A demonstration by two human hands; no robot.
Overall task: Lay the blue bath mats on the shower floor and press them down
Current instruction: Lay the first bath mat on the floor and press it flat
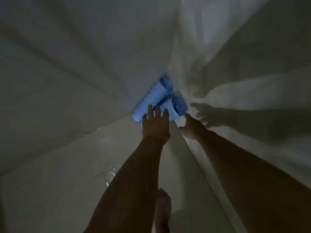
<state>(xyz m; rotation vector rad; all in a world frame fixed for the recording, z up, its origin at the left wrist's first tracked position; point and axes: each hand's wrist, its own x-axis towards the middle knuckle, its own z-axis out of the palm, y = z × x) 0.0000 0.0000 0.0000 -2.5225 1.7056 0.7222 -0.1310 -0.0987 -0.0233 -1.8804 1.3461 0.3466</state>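
Two walls meet at the far corner of the shower, and the pale shower floor [67, 174] runs from that corner back toward the camera, with wet glints on its surface. Treat the floor as slippery: a bare foot [162, 209] stands on it near the lower edge of the view.

Both blue bath mats are rolled into tubes and stand propped in the corner, touching each other. The longer roll [151, 98] leans against the left wall. The shorter roll [178, 105] sits just to its right, with its open spiral end facing the camera. Small holes dot the surface of each roll.

Handling, as a judgement: the mats appear to be soft, flexible rubber or vinyl, light enough for one hand each. Expect them to keep some curl when unrolled and to be slick if wet. They look springy rather than fragile. Take each roll around its middle, fingers wrapped across the barrel, not by the loose outer edge.

Left hand [155, 125]: fingers spread and fairly straight, laid over the lower end of the longer roll; no closed grip shows. Right hand [191, 126]: reaching toward the shorter roll, fingertips at or near its base; the dim light does not show whether it has taken hold.
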